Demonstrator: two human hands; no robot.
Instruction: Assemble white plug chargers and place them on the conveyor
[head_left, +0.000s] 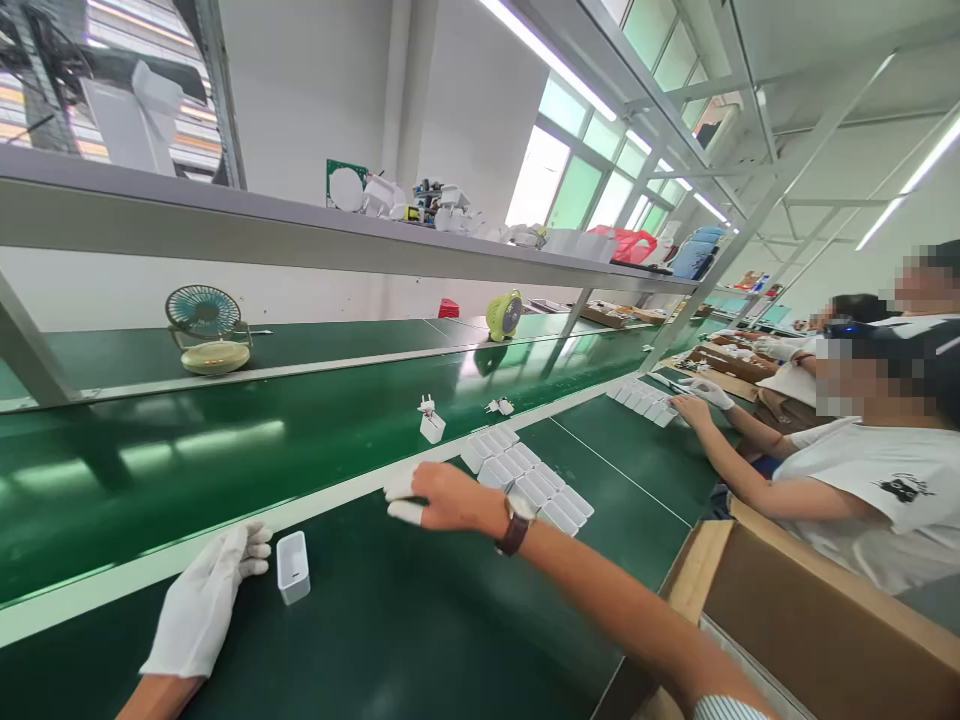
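Observation:
My left hand (206,600), in a white glove, rests flat on the green table with its fingers stretched toward a white charger block (292,567) standing just to its right. My right hand (442,497), bare except for white finger cots and a wristwatch, hovers over the table's far edge by the white strip, its fingers curled loosely with nothing visible in them. Just beyond it lies a group of several white charger blocks (529,480) laid in rows. On the green conveyor belt (225,450) sit a white charger (431,422) with prongs up and a smaller plug part (499,406).
A cardboard box (810,620) stands at my right. Co-workers sit further along the line, one with a hand (694,408) on another row of white chargers (645,400). Two small fans (206,330) (505,315) stand behind the belt. A shelf (300,235) overhead holds assorted parts.

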